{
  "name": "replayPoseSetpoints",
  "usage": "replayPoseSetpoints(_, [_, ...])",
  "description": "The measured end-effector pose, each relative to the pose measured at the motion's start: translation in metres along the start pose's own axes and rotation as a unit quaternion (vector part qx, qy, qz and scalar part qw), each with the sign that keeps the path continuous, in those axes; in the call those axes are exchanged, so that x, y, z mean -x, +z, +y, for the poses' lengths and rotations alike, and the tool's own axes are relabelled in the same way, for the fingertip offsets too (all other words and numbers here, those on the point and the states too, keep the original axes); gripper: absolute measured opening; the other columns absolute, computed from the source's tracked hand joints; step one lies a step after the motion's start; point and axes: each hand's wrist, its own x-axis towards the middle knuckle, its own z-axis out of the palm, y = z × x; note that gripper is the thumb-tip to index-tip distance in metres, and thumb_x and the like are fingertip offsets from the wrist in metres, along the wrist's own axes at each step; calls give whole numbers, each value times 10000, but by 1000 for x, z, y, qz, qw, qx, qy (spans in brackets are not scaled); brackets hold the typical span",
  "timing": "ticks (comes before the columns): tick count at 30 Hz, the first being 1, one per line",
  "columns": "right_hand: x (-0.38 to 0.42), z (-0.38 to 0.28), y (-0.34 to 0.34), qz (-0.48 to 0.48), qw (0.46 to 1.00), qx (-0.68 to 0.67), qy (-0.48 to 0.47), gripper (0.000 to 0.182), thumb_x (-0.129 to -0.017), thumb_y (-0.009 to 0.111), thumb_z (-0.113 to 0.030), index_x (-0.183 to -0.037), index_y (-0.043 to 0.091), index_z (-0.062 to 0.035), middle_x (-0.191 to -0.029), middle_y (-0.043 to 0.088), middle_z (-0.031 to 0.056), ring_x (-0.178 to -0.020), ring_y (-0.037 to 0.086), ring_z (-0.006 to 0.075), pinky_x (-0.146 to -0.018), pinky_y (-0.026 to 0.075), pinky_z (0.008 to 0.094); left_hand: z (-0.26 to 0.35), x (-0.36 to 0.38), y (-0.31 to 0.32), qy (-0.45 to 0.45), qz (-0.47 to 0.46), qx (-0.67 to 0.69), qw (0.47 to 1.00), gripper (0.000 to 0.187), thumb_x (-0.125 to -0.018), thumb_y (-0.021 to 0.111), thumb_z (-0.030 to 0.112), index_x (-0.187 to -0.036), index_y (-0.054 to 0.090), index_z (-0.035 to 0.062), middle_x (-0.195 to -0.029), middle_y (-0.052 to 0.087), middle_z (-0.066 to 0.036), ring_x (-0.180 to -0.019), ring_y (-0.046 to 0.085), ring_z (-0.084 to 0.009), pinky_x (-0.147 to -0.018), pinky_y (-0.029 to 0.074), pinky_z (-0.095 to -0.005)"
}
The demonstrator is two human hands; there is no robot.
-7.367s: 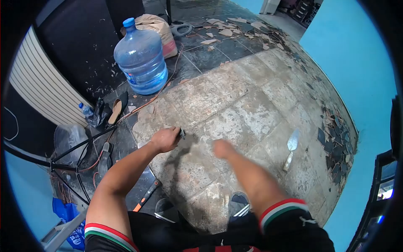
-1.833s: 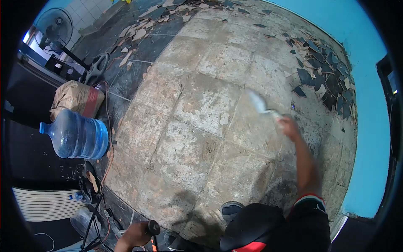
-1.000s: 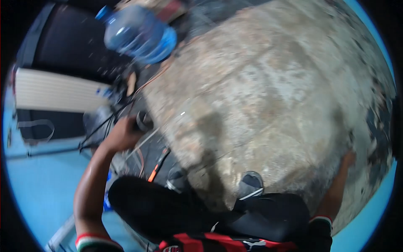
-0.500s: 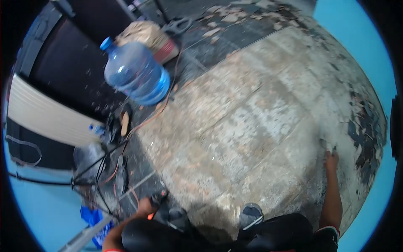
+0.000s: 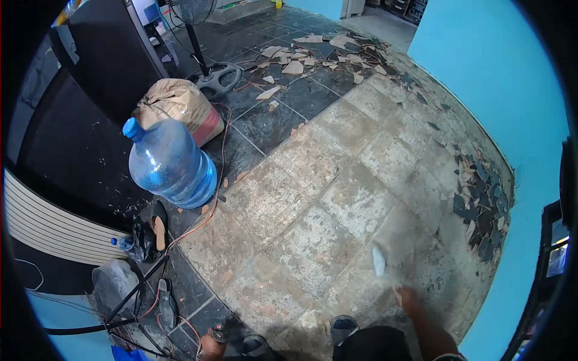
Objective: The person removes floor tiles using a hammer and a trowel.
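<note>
My right hand [image 5: 410,302] is closed around the handle of a hand tool, low over the stripped floor [image 5: 301,240]. The tool's pale, blade-like head [image 5: 378,260] points away from me and is smeared by motion. Pale dust hangs around it. At the bottom left, my left hand [image 5: 212,346] is wrapped round a dark tool handle [image 5: 219,333] with a small reddish spot on its end; the rest of that tool is hidden. My sandalled foot [image 5: 344,328] rests on the bared floor between the hands.
A large blue water bottle [image 5: 171,162] stands left, before a paper sack [image 5: 180,105]. An orange cable [image 5: 201,222] runs past it. Broken tile pieces [image 5: 481,204] lie along the blue wall [image 5: 481,78], with more tile shards [image 5: 295,66] farther back. Loose shoes [image 5: 167,304] lie near black metal bars.
My right hand and its tool have moved from the far right toward my feet. The view has tilted up, showing more of the room. The left hand keeps its hold.
</note>
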Motion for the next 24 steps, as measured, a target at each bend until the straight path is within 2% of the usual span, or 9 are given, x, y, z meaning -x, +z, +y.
replayPoseSetpoints(2, [85,-44,-29,-78,987,-19,141,308,-1015,650,-324,-1033,691,-19,-860,642,77,-764,627,172,-611,504,342,70,24,-64,15,28,48,998,328,-756,805,253,-968,673,40,-880,748,-183,-883,731,-409,-762,574,-470])
replayPoseSetpoints(8, [264,-94,-139,-1,940,105,324,302,-997,637,-359,-898,686,-78,-765,617,44,-701,588,182,-620,451,364,200,79,-170,36,31,129,990,228,-808,728,186,-990,699,52,-858,732,-208,-902,717,-441,-745,562,-438])
replayPoseSetpoints(9, [273,-114,-152,-4,941,106,322,301,-997,636,-358,-905,685,-76,-769,619,46,-704,591,185,-623,453,365,211,86,-180,44,13,83,995,280,-793,709,122,-1061,696,46,-841,740,-167,-875,745,-382,-729,562,-403])
replayPoseSetpoints(12, [274,-187,-189,-37,966,69,245,299,-998,633,-358,-929,682,-72,-782,627,51,-712,600,191,-630,459,370,311,130,-255,46,-43,14,998,335,-800,744,250,-1109,720,124,-956,750,-192,-958,726,-402,-800,571,-459])
replayPoseSetpoints(14, [264,-236,-215,-48,978,43,197,298,-999,631,-358,-944,680,-69,-790,631,55,-718,606,196,-636,464,372,412,170,-336,-94,-163,-30,982,313,-999,629,316,-1124,701,38,-1104,710,-209,-879,644,-353,-757,519,-436])
replayPoseSetpoints(15, [258,-260,-229,-51,983,33,175,298,-999,630,-358,-952,679,-68,-794,634,57,-721,608,198,-638,466,374,386,163,-315,73,-92,-102,988,362,-969,655,365,-1113,703,36,-1053,718,-192,-840,644,-350,-733,517,-447])
replayPoseSetpoints(16, [250,-285,-244,-51,987,25,153,298,-999,629,-358,-960,678,-66,-798,636,59,-723,611,200,-641,468,375,415,162,-334,42,-169,-51,983,390,-969,630,377,-1117,701,23,-1000,719,-180,-847,673,-371,-738,538,-462])
replayPoseSetpoints(19, [226,-355,-286,-51,994,10,92,300,-1000,626,-358,-983,674,-62,-810,644,65,-732,620,207,-649,475,379,495,183,-400,136,-127,-29,982,324,-976,595,336,-1129,705,72,-971,726,-176,-853,678,-393,-754,551,-472])
replayPoseSetpoints(24, [192,-455,-346,-44,999,3,2,307,-1001,621,-358,-1022,669,-55,-830,656,74,-746,634,218,-662,486,386,525,195,-453,172,-68,-84,979,327,-968,586,356,-1177,703,134,-1025,731,-226,-924,687,-434,-795,545,-523])
